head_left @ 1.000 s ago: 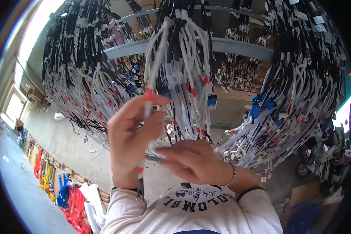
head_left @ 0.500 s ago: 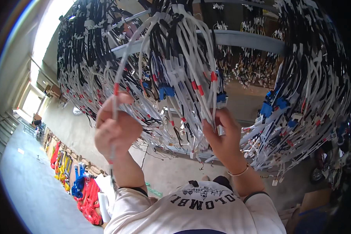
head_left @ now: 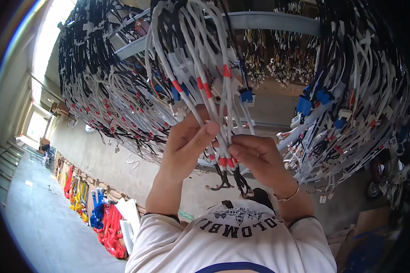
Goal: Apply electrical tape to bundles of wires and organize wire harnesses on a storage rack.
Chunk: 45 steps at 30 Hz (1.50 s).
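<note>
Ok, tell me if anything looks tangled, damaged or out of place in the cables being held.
Nothing stands out. Left hand and right hand pinch a bundle of white cables hanging from the grey rail.

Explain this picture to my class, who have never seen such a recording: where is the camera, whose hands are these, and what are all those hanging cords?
The camera is a wide fisheye lens worn on a person's head, so straight edges bend near the rim. The two bare hands belong to that person, and the white printed shirt at the bottom is theirs too.

Overhead runs a grey metal rail, hung thick with bundles of white and black wire harnesses carrying red tape bands and blue plastic connectors.

Both hands are raised to one hanging bunch of white cables with red bands. The left hand grips it with thumb and fingers; the right hand pinches the lower ends where red bands cluster. A thin bracelet sits on the right wrist.

Lower left, along a wall, lie coloured bundles in red, yellow and blue on a grey floor.
</note>
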Each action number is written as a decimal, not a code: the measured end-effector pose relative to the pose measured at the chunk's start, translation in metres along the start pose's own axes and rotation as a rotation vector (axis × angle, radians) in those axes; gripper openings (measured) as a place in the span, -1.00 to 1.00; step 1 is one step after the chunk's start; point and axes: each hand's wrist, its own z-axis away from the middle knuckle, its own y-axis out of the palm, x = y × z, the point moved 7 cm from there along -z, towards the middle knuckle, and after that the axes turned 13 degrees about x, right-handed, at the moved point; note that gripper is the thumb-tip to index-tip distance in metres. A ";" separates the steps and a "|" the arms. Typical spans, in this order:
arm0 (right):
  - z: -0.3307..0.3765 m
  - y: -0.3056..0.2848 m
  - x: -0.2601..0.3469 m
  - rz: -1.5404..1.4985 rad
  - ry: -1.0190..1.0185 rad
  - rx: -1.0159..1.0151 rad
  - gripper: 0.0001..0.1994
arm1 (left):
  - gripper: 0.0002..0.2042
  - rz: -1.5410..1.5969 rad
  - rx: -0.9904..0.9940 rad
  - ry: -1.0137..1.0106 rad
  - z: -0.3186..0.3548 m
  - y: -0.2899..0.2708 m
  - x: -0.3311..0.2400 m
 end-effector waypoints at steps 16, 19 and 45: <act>-0.009 -0.034 0.026 0.906 -0.386 -0.366 -0.39 | -0.60 -0.205 -0.248 0.017 0.054 0.000 -0.141; -0.008 -0.040 0.020 1.146 -0.343 -0.411 -0.46 | -0.61 -0.260 -0.196 0.050 0.068 -0.008 -0.190; 0.050 0.043 0.082 -0.667 0.162 0.428 -0.52 | -0.77 -0.508 -0.832 0.057 0.088 -0.020 0.009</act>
